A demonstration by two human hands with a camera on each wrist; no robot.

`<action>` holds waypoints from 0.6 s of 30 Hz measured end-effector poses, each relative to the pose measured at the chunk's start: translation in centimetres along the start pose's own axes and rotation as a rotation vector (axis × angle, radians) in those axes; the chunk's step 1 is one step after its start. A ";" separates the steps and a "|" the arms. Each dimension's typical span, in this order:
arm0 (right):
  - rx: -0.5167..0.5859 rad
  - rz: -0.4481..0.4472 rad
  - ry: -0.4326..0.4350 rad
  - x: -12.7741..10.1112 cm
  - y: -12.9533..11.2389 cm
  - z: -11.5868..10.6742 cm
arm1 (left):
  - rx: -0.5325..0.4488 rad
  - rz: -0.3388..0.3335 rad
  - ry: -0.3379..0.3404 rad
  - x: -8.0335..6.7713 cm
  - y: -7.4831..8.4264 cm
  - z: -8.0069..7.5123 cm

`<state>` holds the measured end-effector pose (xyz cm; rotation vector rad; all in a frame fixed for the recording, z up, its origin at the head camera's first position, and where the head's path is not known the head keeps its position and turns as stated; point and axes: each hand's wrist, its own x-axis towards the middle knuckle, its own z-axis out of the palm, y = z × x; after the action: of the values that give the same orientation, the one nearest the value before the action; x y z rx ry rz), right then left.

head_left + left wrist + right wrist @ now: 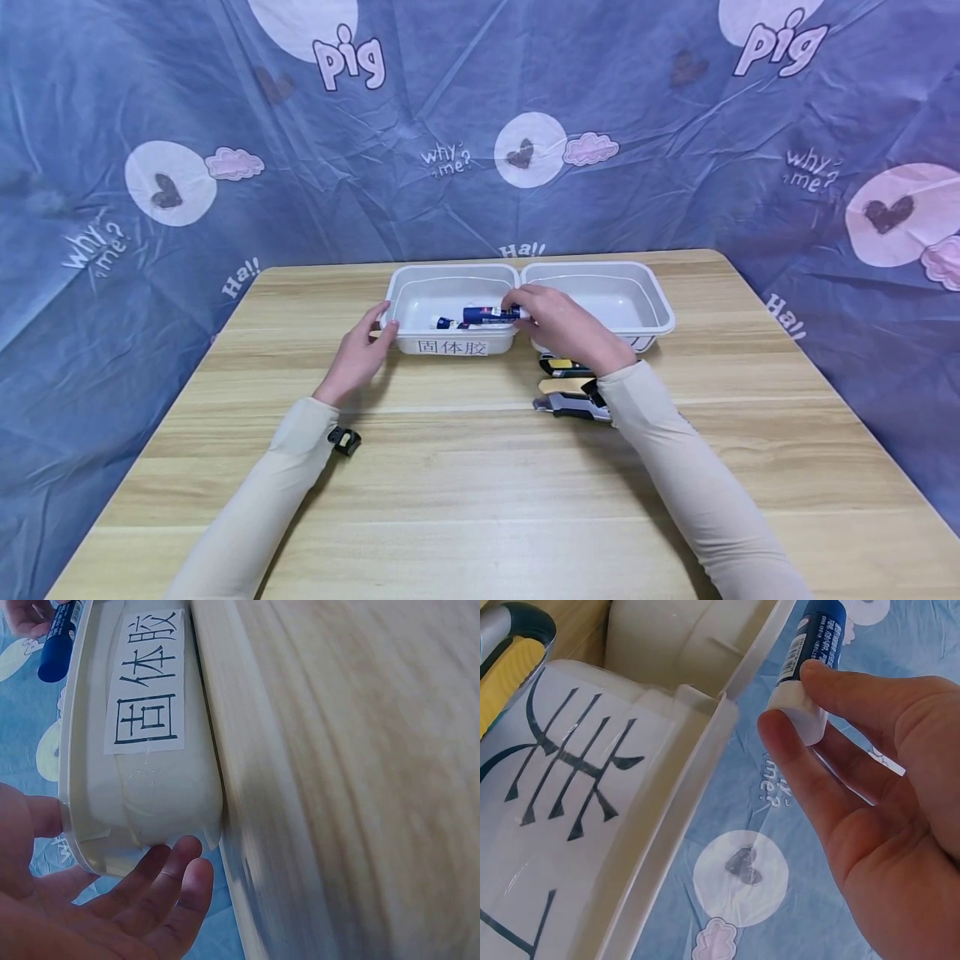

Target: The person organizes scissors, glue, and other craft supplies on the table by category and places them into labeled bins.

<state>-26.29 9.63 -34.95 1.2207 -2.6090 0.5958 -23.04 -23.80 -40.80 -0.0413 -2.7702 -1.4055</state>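
Note:
My right hand [562,321] pinches a blue glue stick [483,315] by its white end, between thumb and fingers. It is held over the right part of a white plastic bin [420,292], close above the rim. In the right wrist view the glue stick [821,645] shows a barcode and small print. Another glue stick [446,322] lies inside that bin, partly hidden by the front rim. My left hand [356,357] holds the bin's left end, with the thumb [43,817] at the rim and the fingers [180,900] against the outside of the end wall.
A second white bin [600,292] stands against the first one's right side, its label [577,750] partly hidden by my right arm in the head view. Several utility knives [573,406] lie before it, under my right wrist. A patterned blue cloth [450,208] hangs behind the wooden table [450,500].

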 end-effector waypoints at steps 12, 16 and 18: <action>-0.007 0.000 -0.002 0.0 0.3 0.0 | 0.005 -0.002 -0.001 0.0 0.1 -0.1; -0.008 -0.001 0.006 0.0 0.5 0.1 | 0.004 -0.002 -0.005 0.0 0.1 -0.1; -0.006 -0.004 0.010 -0.1 0.5 0.1 | 0.005 0.000 -0.007 0.0 0.1 -0.1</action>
<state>-26.65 9.97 -35.19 1.2181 -2.5978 0.5919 -23.06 -23.80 -40.71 -0.0464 -2.7795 -1.4010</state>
